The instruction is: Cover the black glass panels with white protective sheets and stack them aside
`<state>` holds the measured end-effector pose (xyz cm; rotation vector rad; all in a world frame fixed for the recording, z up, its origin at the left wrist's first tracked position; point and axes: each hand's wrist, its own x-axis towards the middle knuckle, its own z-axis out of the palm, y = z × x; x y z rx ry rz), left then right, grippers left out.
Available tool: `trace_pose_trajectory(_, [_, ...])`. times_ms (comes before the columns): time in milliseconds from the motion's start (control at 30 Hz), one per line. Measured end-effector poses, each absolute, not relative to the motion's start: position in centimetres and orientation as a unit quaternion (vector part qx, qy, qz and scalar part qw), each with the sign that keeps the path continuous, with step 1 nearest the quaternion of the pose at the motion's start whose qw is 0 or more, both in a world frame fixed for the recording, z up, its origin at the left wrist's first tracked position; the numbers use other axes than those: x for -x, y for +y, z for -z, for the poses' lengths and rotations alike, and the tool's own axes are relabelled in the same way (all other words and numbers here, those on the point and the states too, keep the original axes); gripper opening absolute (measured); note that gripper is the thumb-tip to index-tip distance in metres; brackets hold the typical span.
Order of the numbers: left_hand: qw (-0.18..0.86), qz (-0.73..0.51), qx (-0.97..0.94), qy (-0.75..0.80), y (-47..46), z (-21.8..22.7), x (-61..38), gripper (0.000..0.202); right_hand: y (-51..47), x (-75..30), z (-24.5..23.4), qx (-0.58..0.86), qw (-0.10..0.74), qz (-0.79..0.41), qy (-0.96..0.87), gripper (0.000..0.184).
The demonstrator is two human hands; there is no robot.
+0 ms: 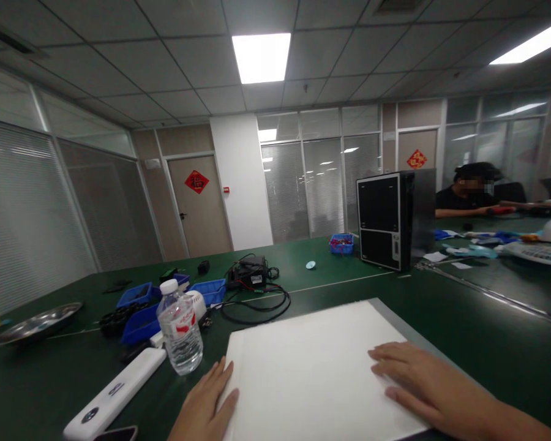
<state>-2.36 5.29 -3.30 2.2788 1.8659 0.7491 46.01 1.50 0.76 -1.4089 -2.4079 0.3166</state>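
A flat white sheet or board (303, 373) lies on the table in front of me, with a grey strip along its right side. My left hand (207, 401) rests at the board's left edge, fingers stretched forward and thumb apart from them. On the right part of the board lies my right hand (417, 380), open, its fingers spread and pointing left. Neither hand is wrapped around anything. Just beyond my left hand a clear water bottle (180, 331) stands upright with its white cap on.
A long white device (117, 392) lies left of the bottle. Farther back are blue bins (142, 324), a black power adapter (250, 272) with looped cables and a metal tray (37, 324). A computer tower (386, 220) stands back right. A person (468, 190) sits beyond it.
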Motion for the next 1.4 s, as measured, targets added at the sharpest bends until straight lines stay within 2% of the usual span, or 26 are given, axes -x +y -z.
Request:
trace_pose_trajectory(333, [0.044,-0.237,-0.751,0.614,5.5,4.1,2.9,0.055,0.5,-44.7,-1.3,0.438,0.08,-0.138,-0.885,0.067])
trace_pose_trajectory(467, [0.045,-0.236,-0.758,0.607,5.5,4.2,3.0,0.056,0.4,-44.3,-1.7,0.419,0.088,-0.15,-0.891,0.072])
trace_pose_trajectory(767, [0.046,-0.242,-0.75,0.614,5.7,3.9,2.7,0.055,0.7,-44.7,-1.5,0.383,0.124,-0.135,-0.905,0.065])
trace_pose_trajectory(833, [0.045,-0.244,-0.748,0.616,5.7,3.9,2.6,0.054,1.5,-45.3,-1.0,0.437,0.145,-0.085,-0.884,0.061])
trace_pose_trajectory(900, [0.044,-0.246,-0.747,0.617,5.6,3.9,2.4,0.055,2.5,-46.2,-0.4,0.553,0.182,-0.014,-0.813,0.057])
trace_pose_trajectory(1000, [0.036,-0.232,-0.753,0.615,5.3,3.8,2.2,0.057,3.8,-47.7,0.6,0.679,0.214,0.036,-0.702,0.062])
trace_pose_trajectory(1167, [0.017,-0.195,-0.763,0.616,5.0,3.4,1.8,0.058,4.7,-49.6,1.2,0.69,0.266,-0.048,-0.672,0.056])
trace_pose_trajectory(1400, [0.018,-0.217,-0.758,0.614,4.8,3.0,1.7,0.058,6.1,-52.1,0.6,0.664,0.435,-0.225,-0.565,0.044])
